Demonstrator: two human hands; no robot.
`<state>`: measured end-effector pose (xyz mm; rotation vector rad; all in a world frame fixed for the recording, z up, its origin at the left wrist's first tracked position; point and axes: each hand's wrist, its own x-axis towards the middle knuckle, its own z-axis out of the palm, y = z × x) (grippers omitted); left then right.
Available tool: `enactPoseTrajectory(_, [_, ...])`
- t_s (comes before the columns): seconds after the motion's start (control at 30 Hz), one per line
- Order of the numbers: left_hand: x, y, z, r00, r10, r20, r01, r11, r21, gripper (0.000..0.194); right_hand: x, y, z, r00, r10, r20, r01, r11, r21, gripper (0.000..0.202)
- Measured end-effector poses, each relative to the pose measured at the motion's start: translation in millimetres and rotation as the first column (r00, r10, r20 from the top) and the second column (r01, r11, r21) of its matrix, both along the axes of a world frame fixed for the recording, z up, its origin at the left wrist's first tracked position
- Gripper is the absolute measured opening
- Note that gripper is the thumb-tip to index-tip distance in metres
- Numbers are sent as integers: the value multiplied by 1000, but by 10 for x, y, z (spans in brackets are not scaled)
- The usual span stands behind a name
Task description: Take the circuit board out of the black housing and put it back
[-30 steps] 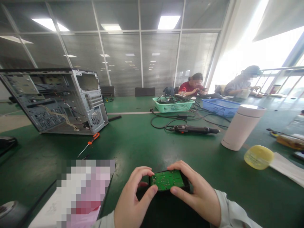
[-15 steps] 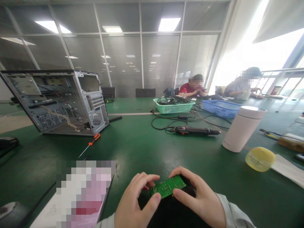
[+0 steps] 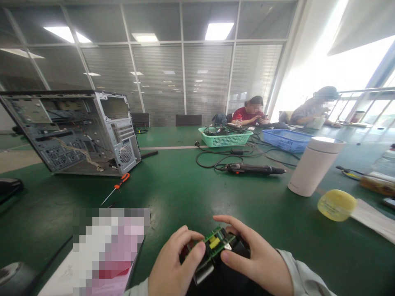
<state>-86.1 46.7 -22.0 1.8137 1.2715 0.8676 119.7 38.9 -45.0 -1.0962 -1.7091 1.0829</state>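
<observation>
Green board [image 3: 214, 242] is tilting, bottom centre, left hand [image 3: 176, 260] pinching, right hand [image 3: 258, 255] grasping it; tumbler [image 3: 316, 166] print is looking illegible.

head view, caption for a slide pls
Left hand and right hand at a green circuit board, components showing, beside an open computer case

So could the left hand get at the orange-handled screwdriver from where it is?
Probably yes: the left hand would have to leave the circuit board, but bare green tabletop lies between it and the screwdriver.
</observation>
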Motion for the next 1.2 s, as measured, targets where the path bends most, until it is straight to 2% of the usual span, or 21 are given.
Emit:
enactPoseTrajectory(0.07, [-8, 31, -9, 991, 79, 112, -70, 994, -80, 30, 6, -10, 69, 999, 42, -4, -42, 998, -48, 64])
enactPoseTrajectory(0.13, [-31, 65, -49, 946, 243, 216, -208, 963, -173, 26, 18, -20, 142, 999, 36, 36, -34, 997, -66, 60])
enactPoseTrajectory(0.2, [-62, 107, -124, 864, 417, 281, -349, 900, -261, 22, 32, -23, 183, 995, -26, 96, 32, 998, -58, 55])
enactPoseTrajectory(0.27, [-85, 156, -214, 806, 480, 347, -377, 867, -325, 28, 46, -5, 179, 982, -124, 142, 129, 991, -27, 50])
enactPoseTrajectory(0.37, [-91, 220, -294, 802, 416, 428, -257, 888, -380, 35, 72, 64, 141, 959, -226, 172, 225, 974, 28, 48])
enactPoseTrajectory(0.43, [-84, 230, -282, 816, 372, 443, -197, 899, -391, 39, 99, 125, 134, 949, -260, 181, 262, 965, 10, 52])
enactPoseTrajectory(0.53, [-81, 204, -212, 813, 326, 482, -136, 912, -387, 42, 147, 203, 151, 947, -301, 114, 311, 947, -84, 61])
enactPoseTrajectory(0.63, [-88, 184, -178, 801, 308, 513, -99, 914, -395, 47, 164, 227, 158, 937, -339, -85, 310, 919, -244, 69])
enactPoseTrajectory(0.77, [-92, 184, -205, 790, 302, 534, -72, 910, -409, 46, 108, 174, 188, 836, -377, -398, 130, 841, -525, 70])
enactPoseTrajectory(0.9, [-82, 194, -226, 777, 310, 548, -62, 904, -423, 43, 43, 114, 266, 751, -423, -507, -101, 685, -722, 42])
enactPoseTrajectory(0.93, [-78, 206, -230, 773, 313, 551, -59, 901, -430, 43, 31, 107, 278, 736, -416, -534, -166, 653, -738, 39])
enactPoseTrajectory(1.03, [-66, 275, -244, 767, 328, 552, -46, 886, -462, 43, 0, 98, 272, 689, -348, -636, -356, 602, -715, 51])
enactPoseTrajectory(1.13, [-55, 337, -257, 768, 348, 537, -39, 864, -502, 41, -24, 91, 212, 658, -305, -688, -467, 551, -691, 62])
enactPoseTrajectory(1.2, [-49, 336, -253, 762, 358, 539, -45, 860, -508, 39, -31, 84, 162, 642, -278, -715, -514, 536, -670, 69])
